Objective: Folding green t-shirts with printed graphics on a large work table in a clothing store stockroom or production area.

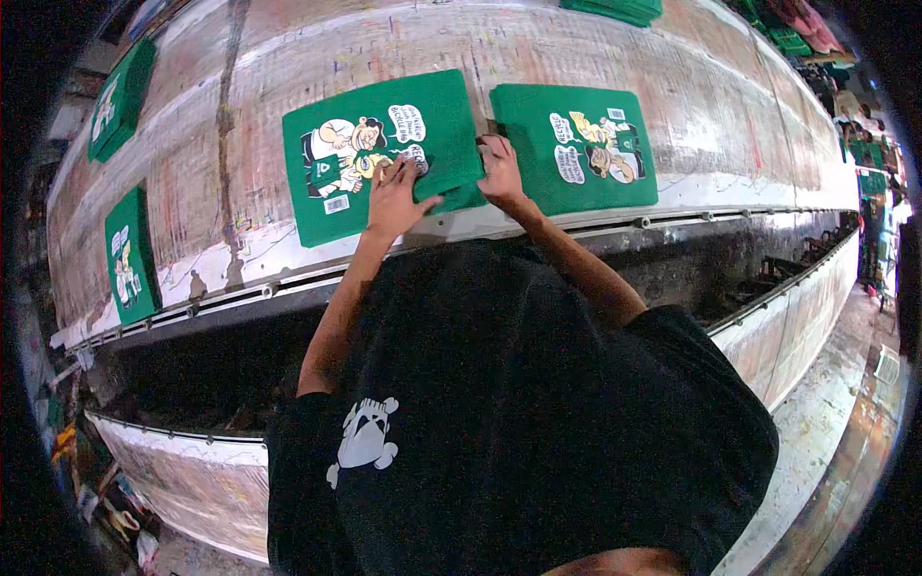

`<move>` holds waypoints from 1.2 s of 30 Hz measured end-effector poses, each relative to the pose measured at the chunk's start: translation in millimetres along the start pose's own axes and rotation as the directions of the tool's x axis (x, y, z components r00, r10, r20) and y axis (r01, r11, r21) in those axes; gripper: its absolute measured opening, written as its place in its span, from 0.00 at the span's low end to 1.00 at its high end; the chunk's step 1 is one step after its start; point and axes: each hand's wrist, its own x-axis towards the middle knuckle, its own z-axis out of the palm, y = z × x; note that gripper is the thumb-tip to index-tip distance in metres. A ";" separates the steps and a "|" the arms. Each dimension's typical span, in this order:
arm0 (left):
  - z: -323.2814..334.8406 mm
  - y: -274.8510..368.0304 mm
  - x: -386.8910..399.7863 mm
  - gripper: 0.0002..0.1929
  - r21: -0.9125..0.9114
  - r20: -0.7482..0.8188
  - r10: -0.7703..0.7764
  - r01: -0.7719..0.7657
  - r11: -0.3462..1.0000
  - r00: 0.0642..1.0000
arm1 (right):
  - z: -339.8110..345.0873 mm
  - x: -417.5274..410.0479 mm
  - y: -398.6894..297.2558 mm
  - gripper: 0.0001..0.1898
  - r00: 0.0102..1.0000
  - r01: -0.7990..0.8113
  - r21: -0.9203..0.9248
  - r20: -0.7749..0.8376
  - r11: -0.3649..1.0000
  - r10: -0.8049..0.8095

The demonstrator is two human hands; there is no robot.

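Note:
A stack of green printed fabric panels (324, 223) lies on the long table (266, 144) in front of me. My left hand (395, 196) rests on the stack's top face with its fingers spread over the cartoon print. At the stack's right edge is my right hand (500, 169), fingers bent; a corner of the top panel looks slightly raised beside it, and whether the fingers pinch it is unclear. Just to the right lies a second green printed stack (533, 187), its print turned the other way round.
Two more green stacks stand at the left, one farther back (133, 93) and one near the edge (148, 281). Another green stack (619, 9) is at the top. A metal rail (641, 222) with bolts edges the table. Behind me runs a second long table (807, 317).

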 end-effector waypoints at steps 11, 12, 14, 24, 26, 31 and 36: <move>10.5 -11.5 -0.3 0.26 -0.095 -0.114 -0.009 -0.002 0.995 0.993 | -11.6 -23.5 -11.9 0.18 0.995 -0.004 0.102 0.100 0.995 -0.006; 9.3 -9.8 -1.9 0.26 -0.076 -0.127 0.009 -0.019 0.997 0.992 | -10.0 -15.0 -12.5 0.18 0.997 -0.027 0.016 0.073 1.000 0.026; 3.7 -1.9 -2.3 0.27 -0.065 -0.108 0.027 -0.034 0.997 0.994 | -6.8 -3.2 -1.7 0.18 0.995 -0.074 -0.025 0.070 0.997 0.076; 13.7 -15.0 -1.0 0.22 -0.094 -0.118 0.003 -0.015 0.995 0.993 | -9.9 -31.1 -3.4 0.15 0.997 -0.080 0.193 0.038 0.978 0.074; 15.5 -16.3 0.4 0.25 -0.109 -0.085 0.015 -0.024 0.994 0.996 | -5.1 -23.4 -0.1 0.17 0.997 0.070 0.124 0.007 0.990 -0.072; 10.0 -13.8 -7.1 0.35 0.037 -0.003 0.084 -0.084 0.996 0.996 | -8.7 16.4 -14.7 0.22 1.000 0.015 0.130 -0.012 0.991 -0.014; 10.4 -10.5 1.7 0.30 -0.060 0.008 -0.026 0.026 0.998 1.000 | -3.6 -20.3 5.4 0.17 0.965 -0.239 0.359 -0.011 0.902 0.260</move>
